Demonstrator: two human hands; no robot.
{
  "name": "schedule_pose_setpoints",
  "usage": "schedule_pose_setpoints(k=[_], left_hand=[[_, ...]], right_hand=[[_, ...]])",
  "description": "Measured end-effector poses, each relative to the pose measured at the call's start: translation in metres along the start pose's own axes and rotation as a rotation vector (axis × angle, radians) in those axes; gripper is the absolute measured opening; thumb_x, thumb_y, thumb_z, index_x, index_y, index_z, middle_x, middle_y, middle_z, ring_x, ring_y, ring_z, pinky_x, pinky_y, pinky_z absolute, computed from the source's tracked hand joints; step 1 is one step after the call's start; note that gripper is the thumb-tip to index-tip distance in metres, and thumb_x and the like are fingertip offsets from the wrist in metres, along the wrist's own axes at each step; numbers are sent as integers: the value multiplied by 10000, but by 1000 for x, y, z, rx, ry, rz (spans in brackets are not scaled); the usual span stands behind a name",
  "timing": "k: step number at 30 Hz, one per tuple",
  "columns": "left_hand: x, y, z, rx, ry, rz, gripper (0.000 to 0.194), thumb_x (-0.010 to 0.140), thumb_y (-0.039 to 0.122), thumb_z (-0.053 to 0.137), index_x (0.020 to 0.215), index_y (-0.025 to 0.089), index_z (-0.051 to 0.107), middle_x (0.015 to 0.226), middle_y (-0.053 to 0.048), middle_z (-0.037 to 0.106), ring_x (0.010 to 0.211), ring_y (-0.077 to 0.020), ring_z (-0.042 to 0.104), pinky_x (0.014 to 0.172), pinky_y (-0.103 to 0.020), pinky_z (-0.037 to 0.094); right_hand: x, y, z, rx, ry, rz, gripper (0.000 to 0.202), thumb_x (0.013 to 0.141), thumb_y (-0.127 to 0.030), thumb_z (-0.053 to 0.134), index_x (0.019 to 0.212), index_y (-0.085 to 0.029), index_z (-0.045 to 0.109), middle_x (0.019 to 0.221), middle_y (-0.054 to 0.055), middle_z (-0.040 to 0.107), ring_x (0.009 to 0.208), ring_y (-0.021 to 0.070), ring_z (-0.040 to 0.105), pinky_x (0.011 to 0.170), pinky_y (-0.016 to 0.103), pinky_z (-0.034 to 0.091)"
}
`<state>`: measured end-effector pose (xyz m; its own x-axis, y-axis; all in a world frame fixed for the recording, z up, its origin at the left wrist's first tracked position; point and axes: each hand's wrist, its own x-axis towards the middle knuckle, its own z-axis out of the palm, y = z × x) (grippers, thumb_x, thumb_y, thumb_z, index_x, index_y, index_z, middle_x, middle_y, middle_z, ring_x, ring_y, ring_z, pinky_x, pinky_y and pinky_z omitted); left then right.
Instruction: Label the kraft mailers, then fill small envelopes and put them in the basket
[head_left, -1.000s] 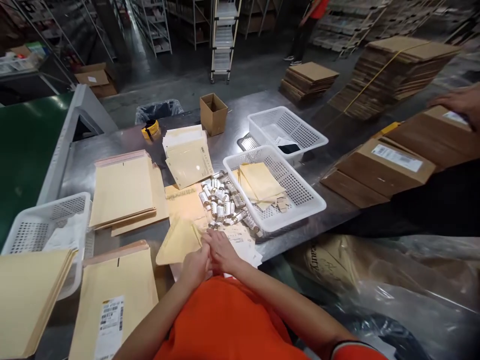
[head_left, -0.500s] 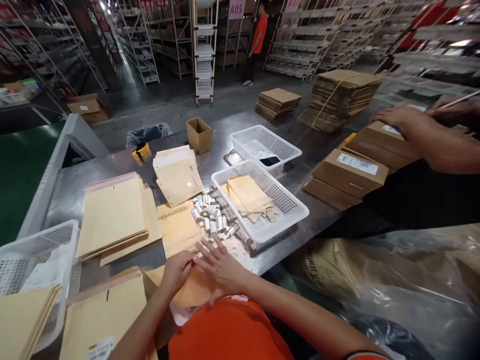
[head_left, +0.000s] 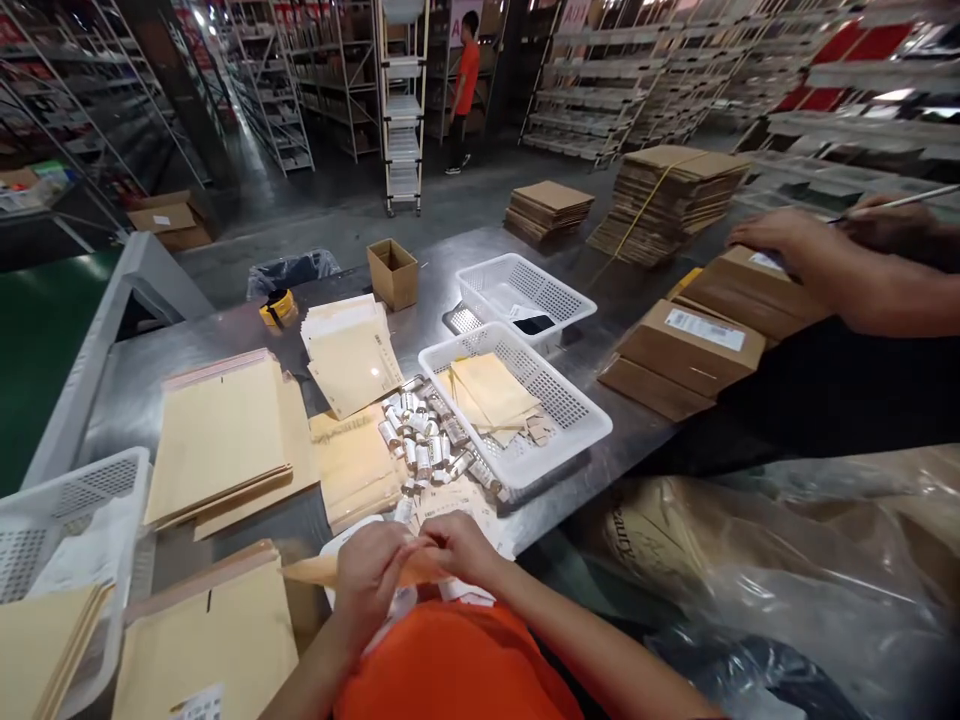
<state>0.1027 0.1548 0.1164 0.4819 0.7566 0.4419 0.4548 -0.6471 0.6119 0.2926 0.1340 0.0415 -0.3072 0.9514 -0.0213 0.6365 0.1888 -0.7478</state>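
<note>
My left hand (head_left: 373, 572) and my right hand (head_left: 459, 545) meet close to my body, both closed on a yellow-orange envelope (head_left: 319, 571). Part of the envelope is hidden behind my fingers. Just beyond them lies a pile of small labelled bottles (head_left: 424, 440), with printed cards (head_left: 459, 498) beneath its near side. Flat padded envelopes (head_left: 356, 465) are left of the bottles. A white basket (head_left: 581, 440) on the right holds several small yellow envelopes (head_left: 491, 388).
Stacked mailers (head_left: 217, 440) and a white basket (head_left: 135, 500) are at left. A second basket (head_left: 562, 285) holds a phone. At right, another person's hand (head_left: 787, 245) rests on brown boxes (head_left: 682, 345). Flattened cardboard (head_left: 667, 200) stands behind. A person (head_left: 465, 80) walks near the shelves.
My right hand, spread before, has closed on the envelope, which is lifted and turned. Both hands have shifted slightly. The distant person has moved left.
</note>
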Motion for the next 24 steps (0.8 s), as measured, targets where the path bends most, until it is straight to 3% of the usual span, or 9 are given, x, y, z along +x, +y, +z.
schedule_pose_setpoints(k=[3, 5, 6, 9, 13, 16, 19, 22, 24], left_hand=[[-1, -5, -19, 20, 102, -156, 239, 957, 243, 482, 857, 209, 697, 840, -45, 763, 794, -177, 717, 721, -274, 569], [-2, -7, -22, 20, 16, -160, 244, 956, 222, 458, 901, 209, 695, 888, -48, 766, 835, -172, 719, 746, -268, 570], [-2, -7, -21, 10, -47, -145, 262, 955, 204, 436, 904, 207, 693, 887, -49, 763, 830, -170, 718, 735, -264, 571], [-1, -1, -10, 9, -139, -95, 304, 945, 173, 398, 824, 197, 676, 784, -46, 739, 727, -173, 705, 645, -262, 563], [-5, 2, -12, 33, -4, -95, 286, 955, 180, 419, 869, 208, 690, 824, -37, 758, 763, -162, 720, 670, -247, 563], [-12, -6, -29, 113, 242, -195, 252, 952, 204, 454, 881, 218, 696, 840, -23, 766, 775, -148, 721, 679, -227, 556], [-15, -15, -40, 190, 404, -261, 230, 938, 223, 484, 847, 210, 695, 783, -16, 750, 721, -147, 705, 630, -221, 538], [-8, -16, -34, 134, 343, -179, 222, 925, 208, 493, 846, 215, 700, 741, -2, 729, 672, -134, 683, 589, -208, 515], [-1, -18, -26, 64, 308, -152, 199, 917, 218, 510, 884, 224, 706, 781, -7, 726, 709, -136, 682, 636, -216, 525]], right_hand=[[2, -12, -18, -35, 287, -90, 235, 925, -382, 574, 850, -181, 669, 804, 49, 691, 763, 187, 618, 681, 295, 471], [4, -30, -30, -3, 369, -266, 338, 967, -447, 518, 1134, -177, 635, 1038, 103, 711, 953, 213, 634, 821, 346, 484], [5, -40, -34, 3, 390, -351, 361, 979, -453, 500, 1189, -181, 610, 1069, 105, 711, 971, 207, 634, 837, 348, 479], [9, -66, -34, -58, 468, -510, 227, 999, -357, 496, 1085, -209, 646, 930, 54, 733, 813, 161, 633, 721, 301, 446], [9, -70, -32, -259, 575, -467, 182, 987, -245, 497, 908, -193, 652, 754, 31, 694, 686, 147, 585, 653, 298, 389], [4, -51, -46, -390, 524, -365, 240, 983, -215, 442, 835, -181, 628, 701, 43, 650, 669, 161, 556, 651, 307, 384], [-2, -38, -58, -348, 408, -343, 208, 974, -256, 449, 919, -185, 637, 877, 81, 702, 871, 204, 613, 776, 341, 437], [-2, -41, -53, -209, 253, -336, 398, 917, -462, 554, 1166, -157, 614, 1099, 139, 700, 1039, 266, 625, 855, 388, 481], [2, -44, -47, -117, 142, -283, 374, 920, -452, 540, 1146, -175, 647, 944, 102, 730, 856, 238, 670, 720, 343, 511]])
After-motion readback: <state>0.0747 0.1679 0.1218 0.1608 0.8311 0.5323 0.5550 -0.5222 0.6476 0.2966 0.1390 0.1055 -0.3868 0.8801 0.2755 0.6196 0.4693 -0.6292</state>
